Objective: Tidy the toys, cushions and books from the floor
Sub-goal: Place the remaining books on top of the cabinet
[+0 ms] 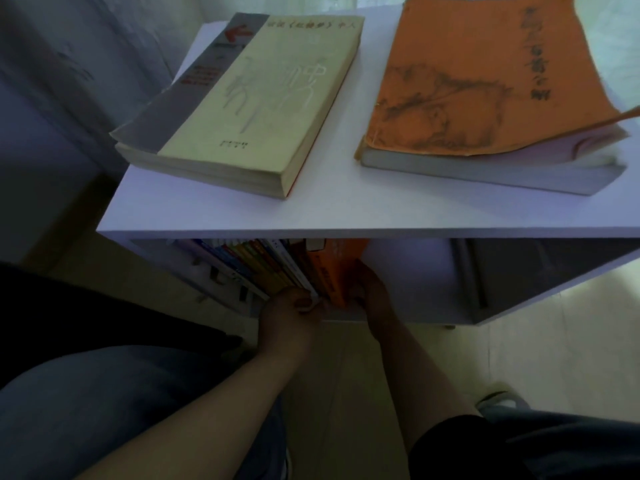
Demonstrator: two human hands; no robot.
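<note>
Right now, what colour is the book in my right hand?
Orange: the book gripped by the right hand, head view.

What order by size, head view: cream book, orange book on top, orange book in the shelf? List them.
1. orange book on top
2. cream book, nearly alike
3. orange book in the shelf, mostly hidden

Daylight comes from the far side, well above and beyond the grip. It gives the white flat shelf top a cool bluish cast. The cream paperback book and the orange curled-cover book on it are bright. Under that top the grip sits in shadow: the right hand round the orange upright book and the left hand just beside it are dim, their finger detail murky. Nearer than the grip everything is very dark. Focus is soft, cover print is smeared, and lines splay toward the frame's edges.
</note>
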